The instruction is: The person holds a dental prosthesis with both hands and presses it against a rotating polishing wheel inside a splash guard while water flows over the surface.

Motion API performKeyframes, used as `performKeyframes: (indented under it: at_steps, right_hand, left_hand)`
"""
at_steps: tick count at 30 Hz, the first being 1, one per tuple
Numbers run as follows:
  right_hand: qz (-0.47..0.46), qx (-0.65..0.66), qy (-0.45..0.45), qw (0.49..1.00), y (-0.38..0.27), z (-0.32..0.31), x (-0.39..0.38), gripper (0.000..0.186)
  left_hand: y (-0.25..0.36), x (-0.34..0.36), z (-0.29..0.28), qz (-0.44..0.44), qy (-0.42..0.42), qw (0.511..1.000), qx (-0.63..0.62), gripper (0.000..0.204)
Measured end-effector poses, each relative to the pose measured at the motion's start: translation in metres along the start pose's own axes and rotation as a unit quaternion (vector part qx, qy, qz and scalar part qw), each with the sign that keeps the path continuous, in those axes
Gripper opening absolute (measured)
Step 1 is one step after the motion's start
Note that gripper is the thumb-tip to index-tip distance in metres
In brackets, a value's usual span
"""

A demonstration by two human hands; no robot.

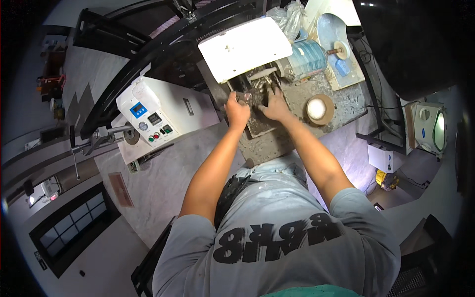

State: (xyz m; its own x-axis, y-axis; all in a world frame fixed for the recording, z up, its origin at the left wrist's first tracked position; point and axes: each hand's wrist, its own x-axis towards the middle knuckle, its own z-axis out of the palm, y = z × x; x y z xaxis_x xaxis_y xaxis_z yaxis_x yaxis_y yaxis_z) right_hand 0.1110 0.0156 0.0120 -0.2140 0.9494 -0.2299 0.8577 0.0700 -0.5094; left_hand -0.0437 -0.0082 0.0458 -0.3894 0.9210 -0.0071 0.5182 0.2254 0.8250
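Both of my hands reach under the white hood point(245, 48) of a small grimy bench machine. My left hand point(238, 111) is closed at the left side of a dark, wet-looking clump point(256, 97), its thumb pointing inward. Whatever it holds is too small and shaded to name. On the clump's other side, my right hand point(276, 106) has its fingers stretched forward and its thumb apart. Grey dirt coats those fingers. Just beyond the hands a pale rod-shaped machine part point(262, 74) lies below the hood's lower edge.
Right of my hands stands a tan bowl point(320, 110) with white contents. Behind it lies a clear blue plastic jug point(306, 58) on the dirty bench point(346, 106). A wheel on a spindle point(341, 50) sits farther right. At left is a white control box point(166, 111) with buttons.
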Motion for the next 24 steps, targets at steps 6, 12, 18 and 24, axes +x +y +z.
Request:
performKeyframes:
  at_steps: [6, 12, 18, 24]
  right_hand:
    - [-0.082, -0.098, -0.139, 0.982, -0.01, 0.022, -0.04, 0.062]
    - [-0.018, 0.006, -0.227, 0.974, -0.015, -0.008, -0.014, 0.039]
    - [-0.131, 0.265, -0.03, 0.955, -0.017, -0.027, -0.019, 0.047]
    - [0.046, 0.364, 0.006, 0.93, -0.03, -0.013, 0.001, 0.03]
  left_hand:
    - [-0.018, -0.012, -0.002, 0.022, -0.002, 0.999, -0.03, 0.019]
    - [-0.026, -0.011, -0.006, 0.032, -0.007, 0.998, -0.053, 0.021]
    - [-0.02, -0.012, 0.004, 0.026, -0.02, 0.999, -0.039, 0.022]
    - [-0.023, 0.005, 0.021, -0.018, 0.046, 0.985, -0.168, 0.018]
